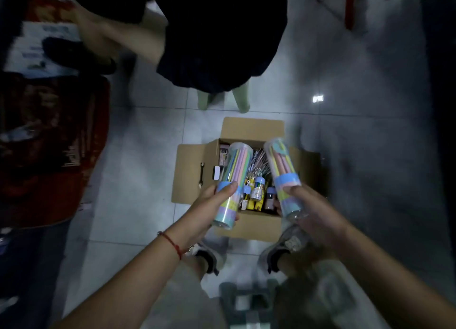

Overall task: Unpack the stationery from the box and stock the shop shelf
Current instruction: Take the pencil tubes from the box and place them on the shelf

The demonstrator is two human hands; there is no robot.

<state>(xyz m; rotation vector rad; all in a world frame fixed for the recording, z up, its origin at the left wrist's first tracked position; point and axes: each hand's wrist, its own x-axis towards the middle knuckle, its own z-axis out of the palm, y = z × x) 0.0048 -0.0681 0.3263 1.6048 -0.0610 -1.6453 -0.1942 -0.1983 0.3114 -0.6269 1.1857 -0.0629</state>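
An open cardboard box (251, 128) stands on the tiled floor in front of my feet, its flaps folded out. Inside lie small bottles with blue caps (259, 189), yellow packets and a bundle of thin pens. My left hand (209, 205) grips a clear tube of pastel pencils (234, 178) near its lower end, above the box's left side. My right hand (313, 210) grips a second clear tube of pastel pencils (281, 170) over the box's right side. Both tubes tilt away from me.
Another person in dark clothes sits on a pale green stool (240, 99) just beyond the box. Red and dark goods (49, 143) are stacked on the left. A red stool leg (349, 5) shows at top right. A small spanner (201, 174) lies on the box's left flap.
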